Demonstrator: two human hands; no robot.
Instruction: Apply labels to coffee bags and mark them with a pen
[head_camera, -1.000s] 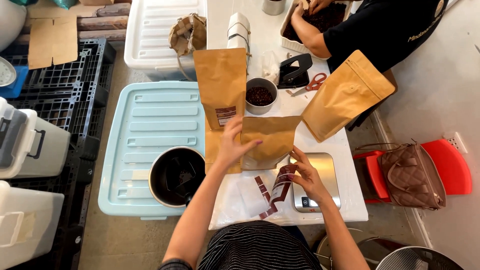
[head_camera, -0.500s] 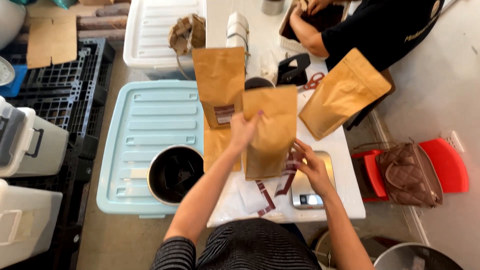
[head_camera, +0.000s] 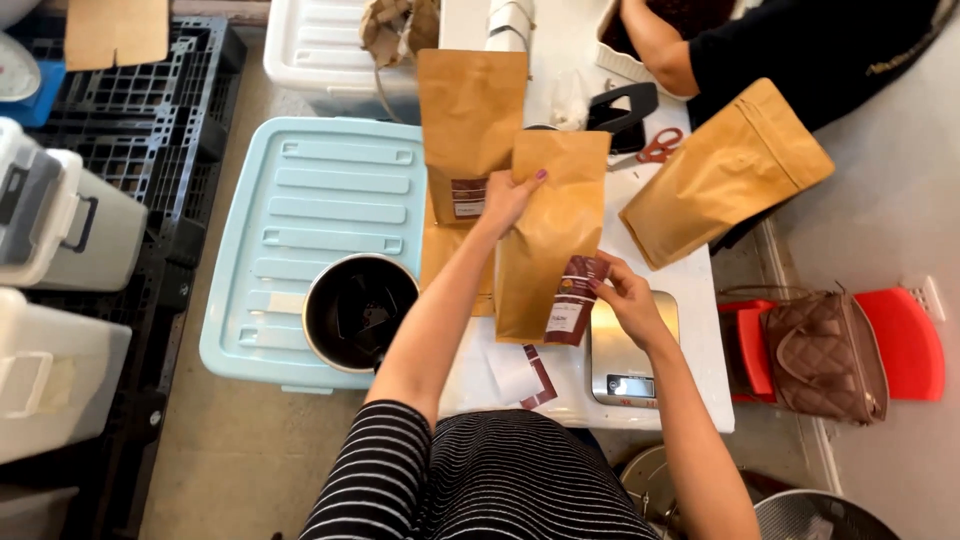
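My left hand (head_camera: 508, 197) grips the left edge of an empty brown paper pouch (head_camera: 550, 235), held upright above the white table (head_camera: 700, 290). My right hand (head_camera: 625, 300) pinches a maroon label (head_camera: 572, 300) against the pouch's lower right corner. A second flat brown pouch (head_camera: 470, 125) with a maroon label stands just behind it. Under the held pouch more flat pouches (head_camera: 445, 260) lie on the table. A silver kitchen scale (head_camera: 625, 355) sits below my right hand.
A filled brown pouch (head_camera: 725, 170) lies at the table's right. Another person's arm (head_camera: 660, 40) reaches into a tray at the top. Red scissors (head_camera: 655, 150), a dark metal pot (head_camera: 358, 312) on a pale blue bin lid (head_camera: 300, 210), a red stool with a brown handbag (head_camera: 825, 355).
My left hand has lifted the pouch from lying flat to upright. My right hand has moved up with the maroon label onto the pouch's lower corner.
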